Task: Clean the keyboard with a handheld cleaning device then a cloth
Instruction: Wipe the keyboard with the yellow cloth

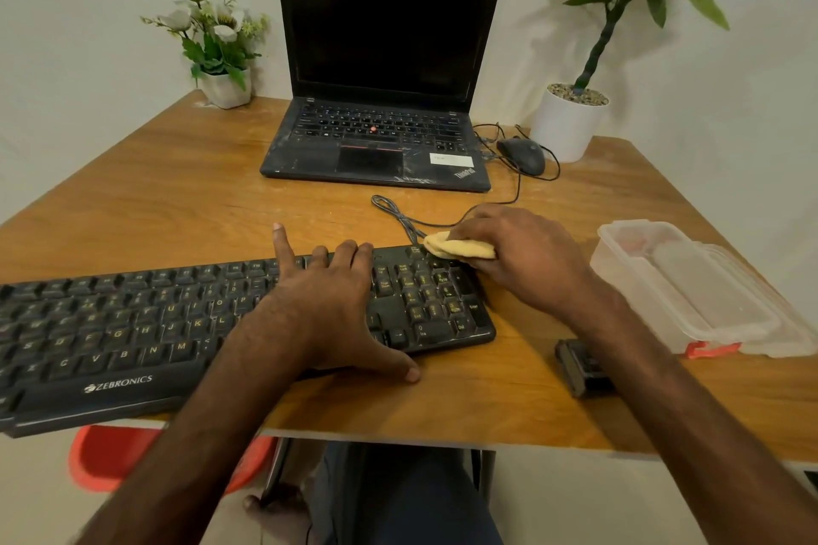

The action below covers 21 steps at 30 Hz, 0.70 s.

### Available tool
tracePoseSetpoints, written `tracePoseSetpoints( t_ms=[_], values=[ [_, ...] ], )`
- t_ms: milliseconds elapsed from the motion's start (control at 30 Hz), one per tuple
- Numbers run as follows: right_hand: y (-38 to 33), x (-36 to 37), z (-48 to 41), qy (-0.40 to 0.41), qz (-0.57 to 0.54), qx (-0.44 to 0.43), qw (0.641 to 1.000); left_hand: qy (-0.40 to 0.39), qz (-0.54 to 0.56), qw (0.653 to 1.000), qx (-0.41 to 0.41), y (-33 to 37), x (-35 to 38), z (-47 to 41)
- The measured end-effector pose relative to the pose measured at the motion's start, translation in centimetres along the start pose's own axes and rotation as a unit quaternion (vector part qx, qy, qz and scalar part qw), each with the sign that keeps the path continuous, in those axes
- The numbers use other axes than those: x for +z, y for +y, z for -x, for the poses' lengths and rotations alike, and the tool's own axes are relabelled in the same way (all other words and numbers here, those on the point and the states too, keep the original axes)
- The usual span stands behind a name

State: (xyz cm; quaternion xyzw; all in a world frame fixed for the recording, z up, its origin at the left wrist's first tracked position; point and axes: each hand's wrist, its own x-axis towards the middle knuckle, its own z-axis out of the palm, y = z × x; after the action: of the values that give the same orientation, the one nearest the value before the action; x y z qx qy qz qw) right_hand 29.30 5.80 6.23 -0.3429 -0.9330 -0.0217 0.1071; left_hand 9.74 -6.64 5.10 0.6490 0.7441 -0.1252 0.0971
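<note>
Nearest, below the table edge, a red stool is showing. On the wooden table, streaked with pale dust, a black keyboard is lying along the near edge, its wrist bar reading "ZEBRONICS" in white and its keys lettered in yellow. The left hand is resting flat on it, fingers straight and spread wide. The right hand is gripping a folded yellow cloth, fingers curled round it, pressing it onto the keyboard's far right corner. A small dark handheld device is lying just right of the keyboard, partly hidden by the forearm, near a clear plastic box. Behind, a black laptop marked "ThinkPad" is standing open, its screen dark and its white sticker unreadable, with a wired mouse beside it. A potted flower arrangement and a potted green plant are flanking it against a pale wall.
</note>
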Motion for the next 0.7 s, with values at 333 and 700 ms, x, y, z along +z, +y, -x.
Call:
tracePoseSetpoints(
  t_ms=[333, 700],
  values=[
    [-2.0, 1.8, -1.5, 0.048, -0.012, 0.059, 0.997, -0.012, -0.004, 1.000, -0.004, 0.1, -0.4, -0.1],
    [-3.7, -1.0, 3.1, -0.029, 0.008, -0.040, 0.999, -0.014, -0.011, 1.000, -0.006, 0.2, -0.4, -0.4]
  ],
)
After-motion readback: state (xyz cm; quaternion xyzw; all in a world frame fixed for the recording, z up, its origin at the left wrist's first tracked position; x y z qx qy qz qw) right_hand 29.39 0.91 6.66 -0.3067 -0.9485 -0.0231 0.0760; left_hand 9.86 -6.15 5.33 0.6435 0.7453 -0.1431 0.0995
